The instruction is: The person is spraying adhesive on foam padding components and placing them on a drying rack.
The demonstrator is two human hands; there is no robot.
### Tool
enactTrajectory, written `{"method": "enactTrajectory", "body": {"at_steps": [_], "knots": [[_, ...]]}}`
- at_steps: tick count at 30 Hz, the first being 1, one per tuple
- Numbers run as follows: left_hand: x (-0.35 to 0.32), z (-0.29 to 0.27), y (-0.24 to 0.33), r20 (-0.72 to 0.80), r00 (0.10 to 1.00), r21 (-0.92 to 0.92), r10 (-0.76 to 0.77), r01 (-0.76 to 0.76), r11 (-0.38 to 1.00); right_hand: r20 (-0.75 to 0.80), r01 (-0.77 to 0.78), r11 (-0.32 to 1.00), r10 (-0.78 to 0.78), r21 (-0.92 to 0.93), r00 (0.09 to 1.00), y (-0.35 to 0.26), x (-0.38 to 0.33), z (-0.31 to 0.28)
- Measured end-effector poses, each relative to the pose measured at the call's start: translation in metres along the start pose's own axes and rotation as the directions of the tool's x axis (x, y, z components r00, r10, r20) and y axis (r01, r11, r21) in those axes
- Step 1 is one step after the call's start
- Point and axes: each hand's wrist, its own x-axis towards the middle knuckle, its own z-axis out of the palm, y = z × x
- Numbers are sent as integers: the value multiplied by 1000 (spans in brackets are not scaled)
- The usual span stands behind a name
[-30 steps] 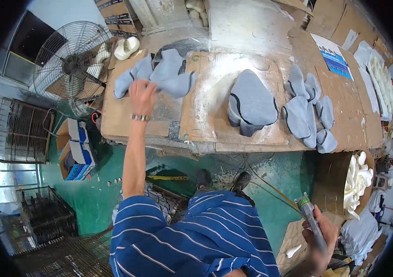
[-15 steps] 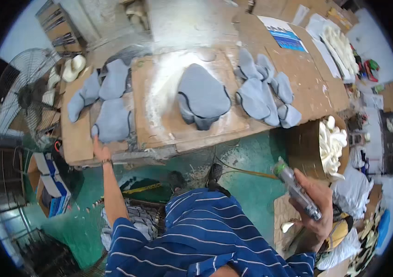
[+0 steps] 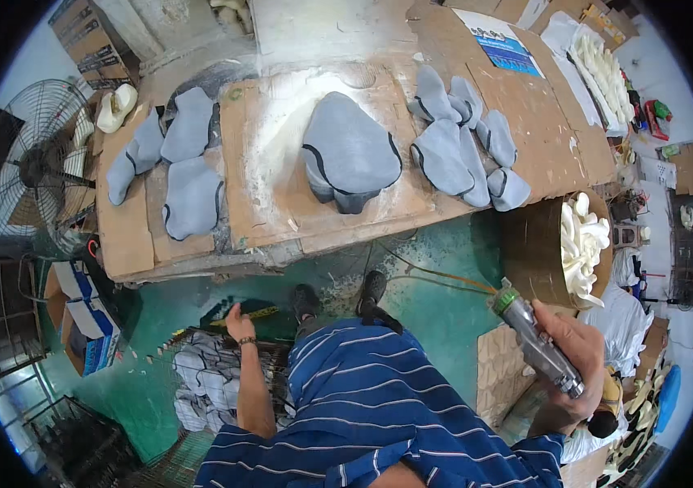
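Note:
My right hand (image 3: 570, 354) grips a metal spray gun (image 3: 537, 342) with a green collar and a thin orange hose joined to it, held off to the right of my body. Nothing shows in my left hand (image 3: 239, 327); its fingers are loosely apart, above a wire basket (image 3: 281, 358) heaped with grey fabric pieces (image 3: 208, 370). On the table, a large grey padded piece (image 3: 352, 146) with black edging rests at the middle of a white-dusted cardboard sheet (image 3: 253, 224). Smaller grey pieces (image 3: 193, 198) are grouped at the left, and several more (image 3: 444, 154) at the right.
A round bin (image 3: 533, 252) of white foam parts (image 3: 584, 248) stands by the table's right end. A wire fan (image 3: 37, 167) and an opened carton (image 3: 82, 321) are at the left. The hose (image 3: 436, 278) crosses the green floor. White bags (image 3: 619, 325) lie at far right.
My left hand has left a grey piece at the table's left front edge and moved down over the wire basket. The spray gun has shifted slightly right and down.

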Motion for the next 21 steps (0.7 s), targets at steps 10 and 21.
{"method": "enactTrajectory", "body": {"at_steps": [10,21], "knots": [[-20,93,311,32,783,-420,621,-553,719,-60,-4,998,0,-70,998,-17,-1,21],[39,132,404,234,755,-256,612,-559,788,-103,-44,999,44,0,994,-14,-18,23]]}}
